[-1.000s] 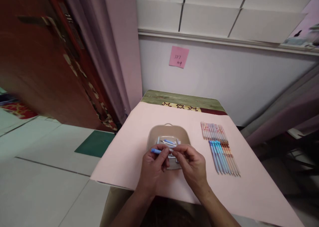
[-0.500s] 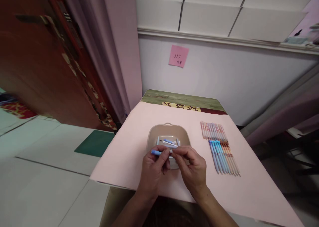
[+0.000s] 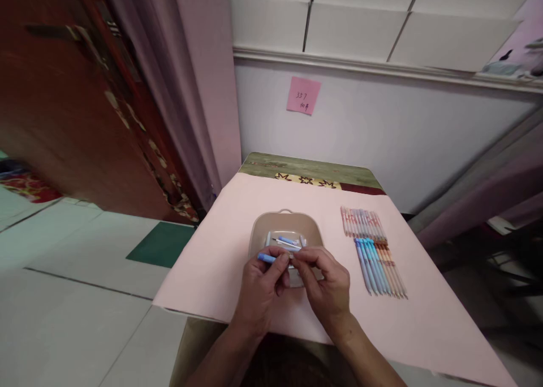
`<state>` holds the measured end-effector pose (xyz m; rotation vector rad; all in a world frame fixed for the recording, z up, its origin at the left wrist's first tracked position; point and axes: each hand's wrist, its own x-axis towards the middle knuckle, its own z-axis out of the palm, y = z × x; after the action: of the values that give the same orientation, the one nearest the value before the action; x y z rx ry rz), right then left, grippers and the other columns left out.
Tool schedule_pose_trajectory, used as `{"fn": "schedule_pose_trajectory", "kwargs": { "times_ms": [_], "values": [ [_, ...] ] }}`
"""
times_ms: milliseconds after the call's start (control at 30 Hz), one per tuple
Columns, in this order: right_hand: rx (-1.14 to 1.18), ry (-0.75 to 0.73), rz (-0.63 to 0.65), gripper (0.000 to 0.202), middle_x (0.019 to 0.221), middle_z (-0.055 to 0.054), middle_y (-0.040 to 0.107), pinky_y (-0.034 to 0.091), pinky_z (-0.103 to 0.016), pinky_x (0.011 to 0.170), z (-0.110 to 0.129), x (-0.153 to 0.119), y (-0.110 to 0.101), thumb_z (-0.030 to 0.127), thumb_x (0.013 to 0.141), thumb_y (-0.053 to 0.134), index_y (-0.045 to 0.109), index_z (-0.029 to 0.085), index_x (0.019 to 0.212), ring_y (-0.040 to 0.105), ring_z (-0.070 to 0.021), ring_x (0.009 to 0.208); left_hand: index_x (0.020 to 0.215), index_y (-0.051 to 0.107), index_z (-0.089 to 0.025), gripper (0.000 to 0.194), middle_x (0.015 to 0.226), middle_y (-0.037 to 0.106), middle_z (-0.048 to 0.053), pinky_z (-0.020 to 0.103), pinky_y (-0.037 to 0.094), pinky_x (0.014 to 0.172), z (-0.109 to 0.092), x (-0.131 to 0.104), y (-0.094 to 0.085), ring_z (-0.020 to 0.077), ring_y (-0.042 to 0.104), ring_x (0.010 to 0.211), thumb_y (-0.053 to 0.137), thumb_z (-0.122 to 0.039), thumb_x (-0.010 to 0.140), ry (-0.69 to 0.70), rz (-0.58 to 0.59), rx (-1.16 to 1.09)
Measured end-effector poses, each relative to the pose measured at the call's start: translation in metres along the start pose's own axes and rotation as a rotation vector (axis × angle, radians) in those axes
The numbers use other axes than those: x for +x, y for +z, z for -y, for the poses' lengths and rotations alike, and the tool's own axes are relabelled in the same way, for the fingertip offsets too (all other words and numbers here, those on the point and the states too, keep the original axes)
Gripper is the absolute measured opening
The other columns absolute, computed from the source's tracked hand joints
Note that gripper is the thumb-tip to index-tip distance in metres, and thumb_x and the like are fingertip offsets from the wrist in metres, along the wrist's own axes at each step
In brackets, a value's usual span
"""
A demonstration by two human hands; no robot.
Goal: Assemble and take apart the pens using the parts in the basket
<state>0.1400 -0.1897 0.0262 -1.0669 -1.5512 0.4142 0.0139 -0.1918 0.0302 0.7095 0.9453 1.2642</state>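
Over the front part of a beige tray (image 3: 257, 228), my left hand (image 3: 262, 282) holds a blue pen piece (image 3: 266, 258) between thumb and fingers. Its blue end points left. My right hand (image 3: 326, 282) is pinched close beside it, fingertips almost touching those of my left hand; whatever small part it grips is too small to name. Inside the tray lie loose pen parts, among them a blue piece (image 3: 288, 240) and pale tubes. Both hands hide the tray's front.
Right of the tray, a row of blue pens (image 3: 372, 268) and orange-brown pens (image 3: 392, 271) lies below a row of patterned pens (image 3: 362, 223). They rest on a pink-covered table (image 3: 212, 257). A pink note (image 3: 304, 95) is on the wall behind.
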Motion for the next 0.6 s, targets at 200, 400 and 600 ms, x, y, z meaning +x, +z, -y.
{"fn": "schedule_pose_trajectory", "kwargs": {
  "times_ms": [200, 400, 600],
  "values": [
    [0.143, 0.101, 0.062, 0.029, 0.082, -0.001, 0.07, 0.057, -0.024, 0.066, -0.0059, -0.0049, 0.0012, 0.02, 0.079, 0.069, 0.064, 0.02, 0.107, 0.067, -0.0135, 0.069, 0.08, 0.059, -0.014, 0.023, 0.049, 0.051, -0.005, 0.015, 0.027, 0.041, 0.0053, 0.001, -0.0022, 0.004, 0.041, 0.043, 0.071, -0.033, 0.075, -0.031, -0.024, -0.057],
    [0.063, 0.066, 0.06, 0.009, 0.081, -0.002, 0.07, 0.055, -0.022, 0.065, -0.0062, -0.0069, -0.0003, 0.019, 0.082, 0.066, 0.067, 0.02, 0.091, 0.067, -0.0133, 0.071, 0.079, 0.06, -0.014, 0.022, 0.049, 0.052, -0.004, 0.015, 0.027, 0.041, 0.007, 0.0011, -0.0034, 0.0042, 0.041, 0.043, 0.071, -0.033, 0.075, -0.037, -0.012, -0.05],
    [-0.071, -0.024, 0.059, 0.005, 0.075, -0.002, 0.067, 0.051, -0.022, 0.062, -0.004, -0.0044, -0.0024, 0.018, 0.083, 0.063, 0.066, 0.019, 0.087, 0.063, -0.0126, 0.065, 0.081, 0.063, -0.013, 0.02, 0.049, 0.054, -0.003, 0.014, 0.032, 0.042, 0.0079, 0.0013, -0.0066, 0.0044, 0.043, 0.043, 0.071, -0.031, 0.076, -0.033, 0.007, -0.042]
  ]
}}
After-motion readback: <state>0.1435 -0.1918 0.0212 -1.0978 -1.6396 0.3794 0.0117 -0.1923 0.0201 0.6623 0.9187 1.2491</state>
